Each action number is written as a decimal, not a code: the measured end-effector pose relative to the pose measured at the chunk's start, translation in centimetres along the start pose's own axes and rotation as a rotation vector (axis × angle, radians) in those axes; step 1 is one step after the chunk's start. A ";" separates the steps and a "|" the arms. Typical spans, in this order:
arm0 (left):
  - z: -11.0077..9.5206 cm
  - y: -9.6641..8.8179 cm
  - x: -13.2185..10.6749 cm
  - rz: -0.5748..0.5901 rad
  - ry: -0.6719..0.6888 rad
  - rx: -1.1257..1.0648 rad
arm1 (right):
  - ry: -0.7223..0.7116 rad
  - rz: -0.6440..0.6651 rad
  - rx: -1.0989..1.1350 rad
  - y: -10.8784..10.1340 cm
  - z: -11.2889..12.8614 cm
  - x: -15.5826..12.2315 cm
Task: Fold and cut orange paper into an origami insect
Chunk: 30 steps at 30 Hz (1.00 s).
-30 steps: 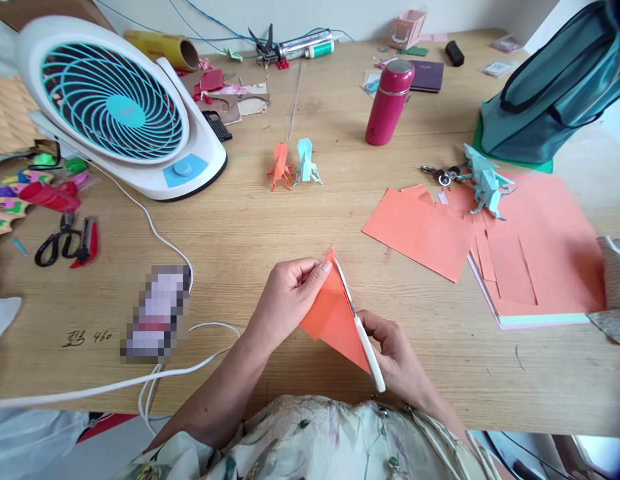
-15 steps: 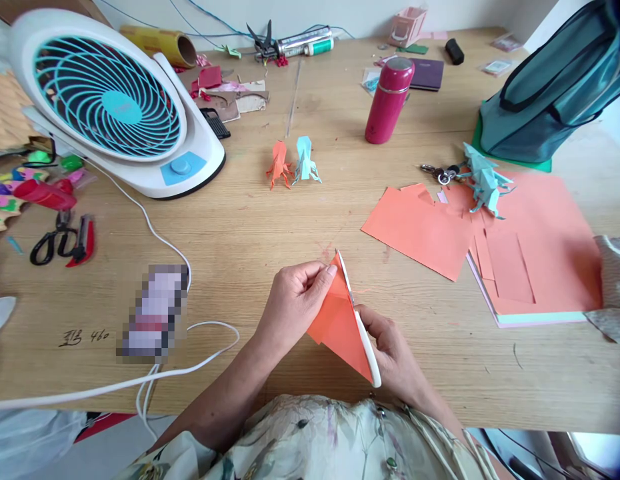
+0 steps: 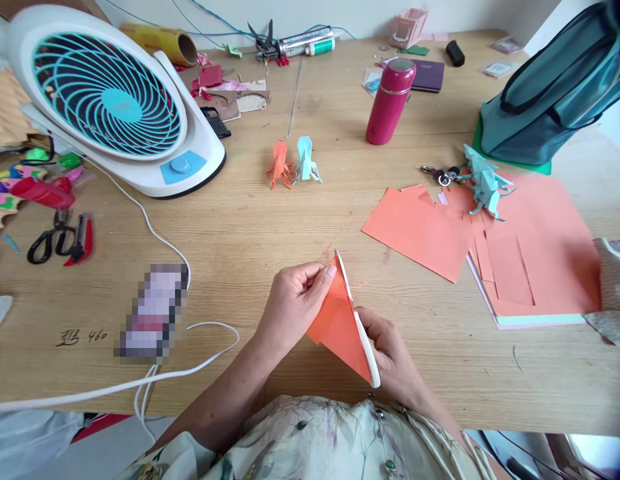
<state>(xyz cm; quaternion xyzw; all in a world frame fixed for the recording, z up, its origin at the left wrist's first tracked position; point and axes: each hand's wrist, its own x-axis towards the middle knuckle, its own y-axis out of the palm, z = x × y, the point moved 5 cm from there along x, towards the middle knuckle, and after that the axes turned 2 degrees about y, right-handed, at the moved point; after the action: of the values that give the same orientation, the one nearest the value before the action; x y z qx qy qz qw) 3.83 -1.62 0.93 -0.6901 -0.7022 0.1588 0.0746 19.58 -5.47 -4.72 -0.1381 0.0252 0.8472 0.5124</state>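
My left hand (image 3: 301, 297) pinches a folded piece of orange paper (image 3: 340, 327) between thumb and fingers near its upper end. White-handled scissors (image 3: 369, 350) are in my right hand (image 3: 390, 347), their blades lying along the paper's right edge and pointing away from me. The blades look nearly closed. Part of the scissors' handle is hidden behind the paper and my fingers. Beyond my hands stand two small folded paper figures, an orange one (image 3: 279, 164) and a pale blue one (image 3: 305, 160).
Orange sheets (image 3: 423, 230) and a paper stack (image 3: 555, 253) lie to the right, with a blue folded paper insect (image 3: 485, 181) on top. A pink flask (image 3: 391, 100), a teal bag (image 3: 545, 100), a fan (image 3: 115, 107), black-handled scissors (image 3: 53, 243) and a pixelated phone (image 3: 153, 310) surround the work area.
Almost nothing differs. Both hands keep their hold, and a thin orange sliver now shows just right of the scissor blades.
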 end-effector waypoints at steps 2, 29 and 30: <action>0.0 0.0 0.0 0.004 -0.004 -0.003 | -0.001 -0.001 0.000 0.0 0.0 0.0; 0.8 0.3 0.0 0.060 -0.051 -0.029 | 0.026 -0.033 -0.028 -0.4 -0.2 0.0; 0.9 0.4 0.0 0.063 -0.053 -0.033 | 0.028 -0.034 -0.028 -0.4 -0.2 0.0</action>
<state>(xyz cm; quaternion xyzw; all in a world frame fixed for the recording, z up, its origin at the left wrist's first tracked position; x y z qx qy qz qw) 3.89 -1.74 -0.03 -0.7086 -0.6843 0.1676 0.0395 19.99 -5.30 -4.91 -0.1576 0.0183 0.8367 0.5242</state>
